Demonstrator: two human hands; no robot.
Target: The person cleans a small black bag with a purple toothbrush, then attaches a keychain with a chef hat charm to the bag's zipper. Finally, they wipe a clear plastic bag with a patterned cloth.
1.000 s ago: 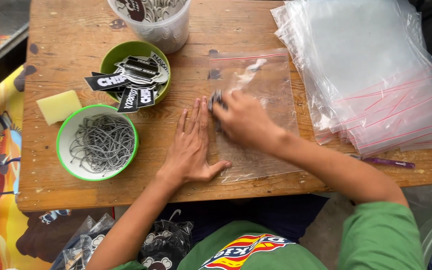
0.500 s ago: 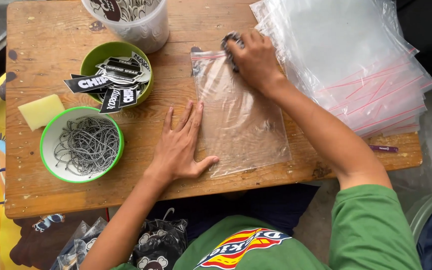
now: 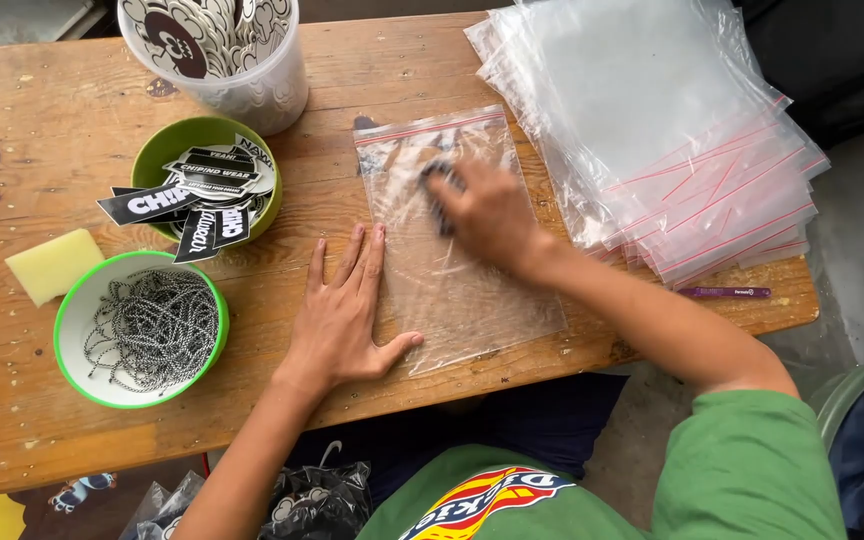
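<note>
**Pressing a clear bag flat at mid-worktop**

My left hand (image 3: 347, 320) lies spread, palm down, on the near left edge of the clear zip bag (image 3: 452, 240) with its red seal line. My right hand (image 3: 482, 210), blurred, rubs its upper half; I cannot tell its grip. A bag stack (image 3: 652, 130) fills the far right corner. Black stickers (image 3: 202, 195) and a chain bowl (image 3: 137, 330) sit left. My right hand has come back from the bag's far edge.
</note>
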